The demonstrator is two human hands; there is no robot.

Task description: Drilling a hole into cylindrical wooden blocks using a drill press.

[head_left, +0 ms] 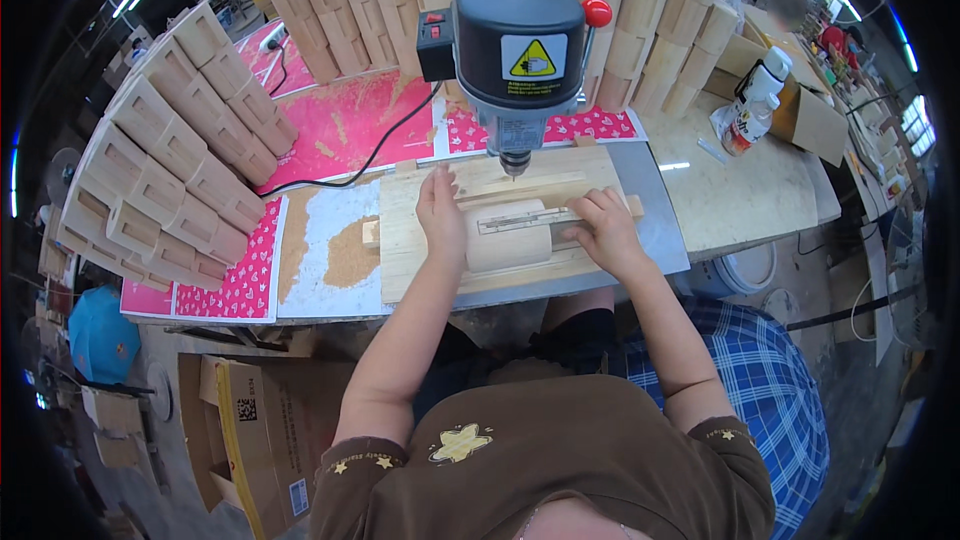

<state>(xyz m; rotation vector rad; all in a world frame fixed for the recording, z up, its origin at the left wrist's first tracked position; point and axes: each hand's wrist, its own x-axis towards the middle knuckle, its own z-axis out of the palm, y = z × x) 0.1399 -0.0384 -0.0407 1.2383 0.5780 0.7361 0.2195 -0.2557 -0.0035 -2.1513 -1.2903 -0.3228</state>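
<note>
A: Where's the block?
B: Lying on its side in the middle of the board (415, 245), under the drill (520, 15). It's the pale block (508, 252), between the two hands.

A: Left hand?
B: The left hand (438, 215) is upright at the block's left end, fingers straight and side by side, palm turned in. It's not wrapped round anything.

A: And the right?
B: The right hand (608, 230) is at the other end, fingers bent over the tip of the narrow strip (522, 220), thumb below. Whether it pinches the strip or only presses on it, I can't tell.

A: How's the strip lying?
B: Lengthwise along the block's upper face, running out past the right end to those fingers.

A: Up at the drill?
B: The bit (514, 174) points down, just behind the block in this view and apart from it. A red knob (597, 12) stands out on the right of the housing.

A: What's around them?
B: Stacked blocks everywhere! One stack (170, 155) curves up on the left, another row (375, 5) stands behind the drill. A black cord (395, 132) snakes over the pink sheet (345, 115), with sawdust (352, 255) near the board's left edge.

A: Far right?
B: A bottle (752, 123) on the table (740, 195), an opened carton (815, 122) just beside it.
</note>
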